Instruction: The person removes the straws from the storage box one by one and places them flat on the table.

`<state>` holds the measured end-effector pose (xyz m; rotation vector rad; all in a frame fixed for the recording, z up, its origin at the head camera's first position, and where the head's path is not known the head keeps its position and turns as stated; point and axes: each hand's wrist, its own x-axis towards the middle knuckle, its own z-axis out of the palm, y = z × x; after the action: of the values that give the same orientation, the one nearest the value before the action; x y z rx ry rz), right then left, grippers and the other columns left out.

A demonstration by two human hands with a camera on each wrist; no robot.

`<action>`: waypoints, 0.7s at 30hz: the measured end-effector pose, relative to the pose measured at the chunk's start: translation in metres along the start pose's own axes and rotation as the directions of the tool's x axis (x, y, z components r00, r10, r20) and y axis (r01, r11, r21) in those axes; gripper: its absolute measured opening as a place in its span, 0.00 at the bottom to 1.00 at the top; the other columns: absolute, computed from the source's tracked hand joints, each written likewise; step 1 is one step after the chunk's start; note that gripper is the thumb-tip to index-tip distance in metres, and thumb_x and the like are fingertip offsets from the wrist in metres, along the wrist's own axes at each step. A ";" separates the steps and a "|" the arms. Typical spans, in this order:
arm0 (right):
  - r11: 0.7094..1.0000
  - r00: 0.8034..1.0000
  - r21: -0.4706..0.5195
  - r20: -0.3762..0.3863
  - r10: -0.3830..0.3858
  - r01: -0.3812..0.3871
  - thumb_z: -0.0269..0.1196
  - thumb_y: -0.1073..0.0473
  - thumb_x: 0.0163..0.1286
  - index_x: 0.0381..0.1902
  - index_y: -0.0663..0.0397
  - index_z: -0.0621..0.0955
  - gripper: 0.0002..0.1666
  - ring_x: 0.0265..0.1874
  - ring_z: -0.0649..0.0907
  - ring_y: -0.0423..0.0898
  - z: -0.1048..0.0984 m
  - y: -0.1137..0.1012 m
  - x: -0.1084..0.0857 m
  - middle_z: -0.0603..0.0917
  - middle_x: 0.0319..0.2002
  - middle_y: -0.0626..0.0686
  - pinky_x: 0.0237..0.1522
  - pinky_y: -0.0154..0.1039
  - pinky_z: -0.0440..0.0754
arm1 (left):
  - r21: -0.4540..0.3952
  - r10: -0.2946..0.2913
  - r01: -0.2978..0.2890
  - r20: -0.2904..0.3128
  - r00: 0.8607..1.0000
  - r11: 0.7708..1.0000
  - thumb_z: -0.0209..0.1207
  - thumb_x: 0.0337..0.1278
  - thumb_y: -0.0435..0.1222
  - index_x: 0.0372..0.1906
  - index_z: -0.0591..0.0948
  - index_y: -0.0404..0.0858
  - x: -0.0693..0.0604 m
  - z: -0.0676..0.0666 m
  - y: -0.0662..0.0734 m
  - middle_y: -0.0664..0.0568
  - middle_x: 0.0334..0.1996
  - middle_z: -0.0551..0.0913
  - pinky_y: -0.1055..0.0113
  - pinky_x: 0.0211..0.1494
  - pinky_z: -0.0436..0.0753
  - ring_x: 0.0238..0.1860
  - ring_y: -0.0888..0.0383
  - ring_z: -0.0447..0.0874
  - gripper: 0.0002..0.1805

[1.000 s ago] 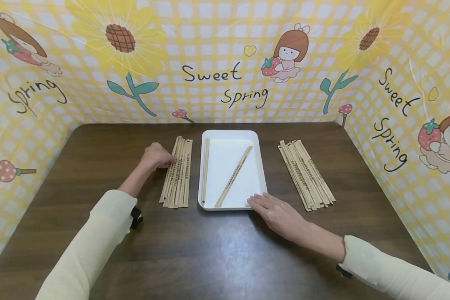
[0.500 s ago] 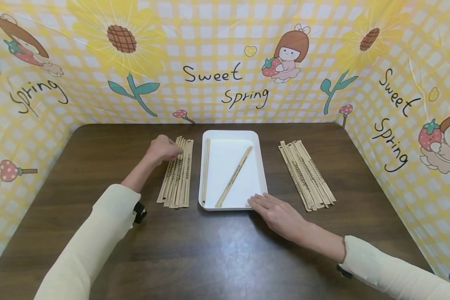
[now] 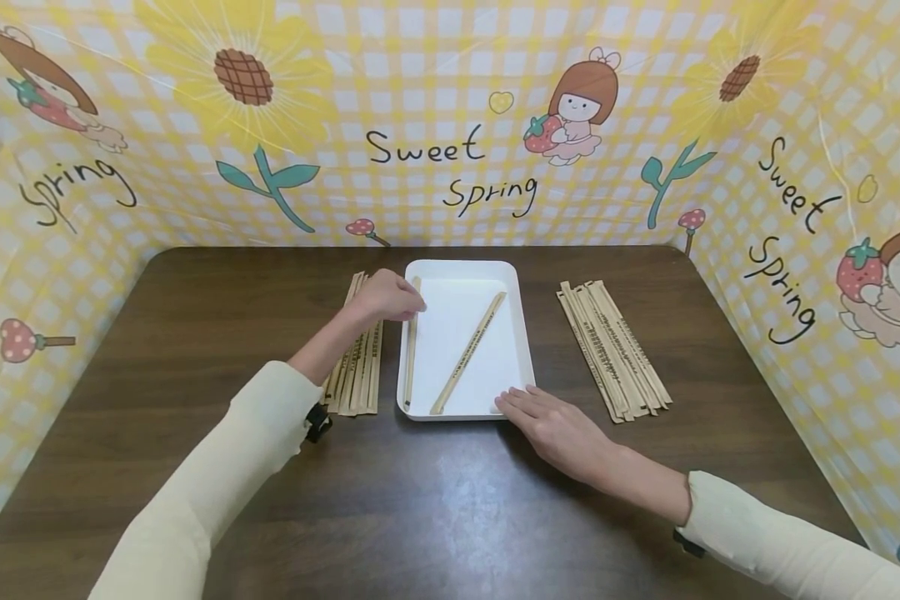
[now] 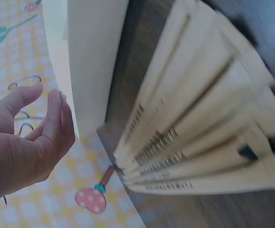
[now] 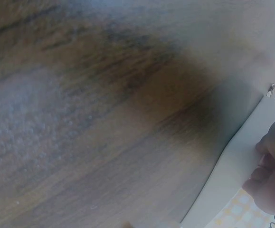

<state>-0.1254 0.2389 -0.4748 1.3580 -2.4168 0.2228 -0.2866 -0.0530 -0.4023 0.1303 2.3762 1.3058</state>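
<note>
In the head view my left hand (image 3: 392,297) is over the left edge of the white tray (image 3: 468,275), close to the top of a paper-wrapped straw (image 3: 411,358) lying along that side. The left wrist view shows this hand (image 4: 33,133) with loosely bent fingers, thumb apart, and nothing between them. A second wrapped straw (image 3: 468,354) lies slantwise in the tray. My right hand (image 3: 562,429) rests its extended fingers on the tray's near right corner. Partly hidden under my left forearm is a bundle of wrapped straws (image 3: 363,375), fanned out in the left wrist view.
Another bundle of wrapped straws (image 3: 613,350) lies to the right of the tray. Everything stands on a dark wooden table (image 3: 390,500). A yellow checked cloth (image 3: 420,75) rises behind and along both sides.
My left hand has moved right, from the left bundle to above the tray's left edge. The bundle's straws shifted slightly. My right hand and the two straws in the tray stayed put.
</note>
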 end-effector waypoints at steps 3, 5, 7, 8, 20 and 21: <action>1.000 1.000 0.000 -0.004 -0.001 0.001 0.63 0.75 0.55 0.57 0.72 0.79 0.28 0.55 0.82 0.55 0.000 0.000 0.000 0.83 0.54 0.64 0.62 0.52 0.76 | 0.008 0.003 -0.003 0.018 1.000 1.000 0.62 0.60 0.31 0.48 0.84 0.27 0.004 0.011 0.004 0.39 0.49 0.82 0.57 0.54 0.84 0.45 0.47 0.84 0.14; 1.000 1.000 0.000 -0.008 -0.003 0.003 0.63 0.75 0.56 0.57 0.72 0.79 0.28 0.55 0.82 0.55 0.000 0.000 0.000 0.83 0.54 0.64 0.62 0.52 0.76 | 0.014 -0.006 0.006 0.031 1.000 1.000 0.63 0.60 0.31 0.48 0.84 0.27 0.006 0.019 0.006 0.40 0.48 0.82 0.57 0.54 0.84 0.44 0.49 0.84 0.14; 1.000 1.000 0.000 -0.010 -0.004 0.004 0.63 0.75 0.56 0.57 0.72 0.79 0.27 0.55 0.83 0.55 0.000 0.000 0.000 0.83 0.54 0.64 0.62 0.52 0.76 | 0.022 -0.015 0.014 0.038 0.999 1.000 0.65 0.59 0.32 0.48 0.84 0.27 0.007 0.027 0.008 0.40 0.48 0.82 0.58 0.53 0.85 0.43 0.49 0.85 0.14; 1.000 1.000 -0.001 -0.010 -0.004 0.004 0.63 0.75 0.56 0.57 0.72 0.79 0.28 0.55 0.83 0.55 0.000 0.000 0.000 0.83 0.54 0.64 0.62 0.52 0.76 | 0.029 -0.017 0.016 0.035 0.999 0.999 0.66 0.58 0.32 0.47 0.84 0.28 0.008 0.030 0.009 0.41 0.47 0.82 0.58 0.52 0.85 0.43 0.50 0.85 0.15; 1.000 1.000 -0.001 -0.013 0.000 0.000 0.64 0.75 0.56 0.56 0.71 0.79 0.27 0.55 0.83 0.55 0.001 0.000 0.000 0.84 0.53 0.63 0.61 0.52 0.77 | 0.177 -0.037 0.032 0.027 0.999 0.984 0.69 0.55 0.36 0.46 0.85 0.31 0.015 0.068 0.015 0.46 0.33 0.86 0.67 0.42 0.82 0.32 0.57 0.85 0.16; 1.000 1.000 -0.001 -0.013 0.001 -0.001 0.64 0.75 0.55 0.56 0.71 0.79 0.27 0.55 0.83 0.55 0.001 0.000 0.000 0.84 0.53 0.63 0.61 0.52 0.77 | 0.183 -0.035 0.030 0.028 0.999 0.983 0.69 0.55 0.36 0.46 0.85 0.31 0.015 0.070 0.015 0.47 0.33 0.86 0.67 0.41 0.82 0.32 0.57 0.85 0.16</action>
<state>-0.1253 0.2387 -0.4755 1.3513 -2.4068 0.2294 -0.2735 0.0145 -0.4271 0.1635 2.4576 1.0623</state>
